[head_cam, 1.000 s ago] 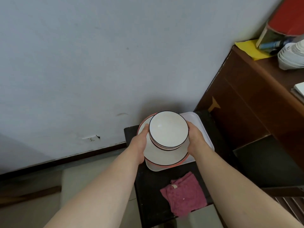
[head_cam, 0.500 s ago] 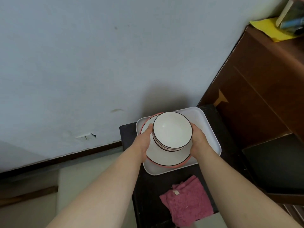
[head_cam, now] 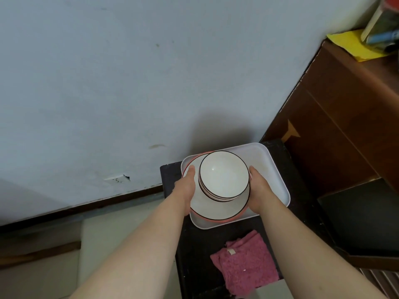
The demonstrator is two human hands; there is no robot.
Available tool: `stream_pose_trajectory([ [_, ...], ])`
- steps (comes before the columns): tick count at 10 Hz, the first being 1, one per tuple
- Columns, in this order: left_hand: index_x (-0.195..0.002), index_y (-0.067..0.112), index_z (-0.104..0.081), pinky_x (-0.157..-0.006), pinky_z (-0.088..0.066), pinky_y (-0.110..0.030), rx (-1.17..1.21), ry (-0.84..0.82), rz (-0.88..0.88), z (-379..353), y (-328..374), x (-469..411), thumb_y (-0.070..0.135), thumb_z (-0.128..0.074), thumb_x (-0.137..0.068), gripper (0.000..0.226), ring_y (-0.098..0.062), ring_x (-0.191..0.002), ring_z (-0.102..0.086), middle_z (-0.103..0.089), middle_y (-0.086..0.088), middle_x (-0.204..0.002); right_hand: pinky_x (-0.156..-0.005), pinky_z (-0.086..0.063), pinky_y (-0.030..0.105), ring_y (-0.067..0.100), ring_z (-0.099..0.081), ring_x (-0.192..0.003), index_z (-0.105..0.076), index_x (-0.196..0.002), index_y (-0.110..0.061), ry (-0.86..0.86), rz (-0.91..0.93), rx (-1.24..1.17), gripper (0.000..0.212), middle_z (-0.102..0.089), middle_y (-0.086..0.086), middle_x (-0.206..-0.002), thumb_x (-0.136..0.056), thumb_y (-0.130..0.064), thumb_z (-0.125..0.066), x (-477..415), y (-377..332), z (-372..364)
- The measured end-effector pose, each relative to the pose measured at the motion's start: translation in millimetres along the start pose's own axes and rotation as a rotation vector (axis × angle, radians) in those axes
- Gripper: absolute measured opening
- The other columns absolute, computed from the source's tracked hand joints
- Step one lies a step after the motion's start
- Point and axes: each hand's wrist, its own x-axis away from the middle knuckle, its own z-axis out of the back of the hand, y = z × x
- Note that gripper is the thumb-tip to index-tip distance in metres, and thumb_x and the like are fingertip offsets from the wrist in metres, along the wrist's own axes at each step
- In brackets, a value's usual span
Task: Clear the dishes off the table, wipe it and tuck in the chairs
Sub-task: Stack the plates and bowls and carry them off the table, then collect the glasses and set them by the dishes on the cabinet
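Dark stand (head_cam: pixel 198 240): one tray (head_cam: pixel 269 169), one plate (head_cam: pixel 216 210)

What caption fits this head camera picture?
Left hand and right hand hold stacked white black-rimmed dishes over a white rectangular tray.

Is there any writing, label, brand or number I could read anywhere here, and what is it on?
None can be read.
The small tag on the pink cloth is too small to tell.
The blue item on the cabinet is blurred.
The stacked dishes show no marks.
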Motion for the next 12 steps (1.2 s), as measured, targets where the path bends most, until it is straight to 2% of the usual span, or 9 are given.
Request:
stream_pose_trajectory([
  [1, -0.140, 0.009, -0.047, -0.078, -0.052, -0.032, 0.027, 0.042, -0.025, 2.5, 8.4, 19.7, 0.061, -0.035, -0.095, 0.069, -0.029, -0.102, -0.063, -0.063, -0.010, -0.124, -0.085, -0.046, 0.036, 0.024, -0.060, -0.095, -0.053, -0.126, -0.022, 0.076, -0.033, -0.037, 0.043, -0.065, 0.003, -0.106, -0.097, -0.050, -0.037, 17.5, -13.2, 0.8],
  [2, -0.131, 0.010, -0.054, -0.068, -0.048, -0.030, 0.091, 0.074, -0.047, 6.2, 21.7, 48.6, 0.060, -0.031, -0.096, 0.065, -0.026, -0.089, -0.063, -0.067, -0.009, -0.106, -0.097, -0.037, 0.035, 0.027, -0.051, -0.117, -0.040, -0.141, -0.016, 0.109, 0.035, 0.025, 0.051, -0.054, 0.008, -0.133, -0.100, -0.045, -0.033, 45.3, -39.2, -8.0],
  [3, -0.142, 0.010, -0.042, -0.076, -0.043, -0.029, 0.147, 0.077, -0.061, 8.9, 39.3, 80.9, 0.056, -0.029, -0.099, 0.064, -0.028, -0.110, -0.060, -0.060, -0.011, -0.127, -0.103, -0.030, 0.032, 0.026, -0.036, -0.135, -0.033, -0.146, -0.012, 0.096, 0.123, 0.083, 0.051, -0.038, 0.008, -0.149, -0.101, -0.038, -0.034, 78.2, -67.6, -25.6],
  [5, -0.151, 0.014, -0.027, -0.114, -0.025, -0.038, 0.298, 0.133, -0.118, 40.4, 81.7, 165.5, 0.058, -0.029, -0.098, 0.069, -0.027, -0.142, -0.031, -0.031, -0.007, -0.156, -0.106, -0.035, 0.041, 0.033, -0.043, -0.132, -0.044, -0.137, -0.001, -0.030, 0.268, 0.300, 0.046, -0.045, 0.018, -0.143, -0.100, -0.027, -0.039, 162.4, -114.3, -91.9],
  [7, -0.147, 0.008, -0.034, -0.112, -0.030, -0.042, 0.413, 0.283, -0.242, 121.0, 96.5, 262.8, 0.058, -0.027, -0.098, 0.071, -0.032, -0.141, -0.033, -0.035, -0.013, -0.153, -0.108, -0.029, 0.032, 0.025, -0.036, -0.137, -0.036, -0.143, -0.006, -0.285, 0.329, 0.417, 0.049, -0.043, 0.004, -0.143, -0.101, -0.031, -0.036, 244.5, -111.1, -179.6],
  [9, -0.143, 0.010, -0.041, -0.105, -0.036, -0.038, 0.587, 0.462, -0.302, 240.2, 54.1, 338.5, 0.051, -0.038, -0.096, 0.063, -0.029, -0.126, -0.049, -0.050, -0.009, -0.141, -0.115, -0.016, 0.035, 0.021, -0.025, -0.143, -0.026, -0.149, -0.011, -0.537, 0.289, 0.475, 0.054, -0.029, 0.005, -0.155, -0.102, -0.035, -0.033, 346.5, -56.2, -261.3],
  [10, -0.136, 0.012, -0.051, -0.079, -0.047, -0.033, 0.686, 0.544, -0.365, 306.9, 14.8, 385.4, 0.038, -0.043, -0.097, 0.046, -0.024, -0.099, -0.061, -0.064, -0.005, -0.116, -0.114, -0.021, 0.037, 0.022, -0.032, -0.139, -0.038, -0.143, -0.008, -0.644, 0.289, 0.546, 0.050, -0.037, 0.007, -0.150, -0.101, -0.034, -0.035, 406.8, -8.7, -299.7],
  [11, -0.134, 0.012, -0.049, -0.086, -0.043, -0.035, 0.745, 0.653, -0.372, 370.2, -28.6, 428.7, 0.034, -0.044, -0.098, 0.042, -0.027, -0.108, -0.057, -0.060, -0.008, -0.124, -0.104, -0.027, 0.032, 0.016, -0.042, -0.125, -0.043, -0.139, -0.009, -0.756, 0.292, 0.574, 0.046, -0.044, 0.005, -0.144, -0.101, -0.034, -0.037, 465.4, 47.3, -331.6],
  [12, -0.108, 0.011, -0.051, -0.073, -0.038, -0.033, 0.779, 0.729, -0.378, 429.0, -75.5, 472.9, 0.031, -0.044, -0.099, 0.023, -0.025, -0.087, -0.051, -0.058, -0.006, -0.098, -0.087, -0.034, 0.018, 0.005, -0.055, -0.093, -0.055, -0.125, -0.011, -0.845, 0.326, 0.595, 0.035, -0.053, 0.004, -0.129, -0.101, -0.030, -0.037, 520.3, 112.1, -360.8],
])
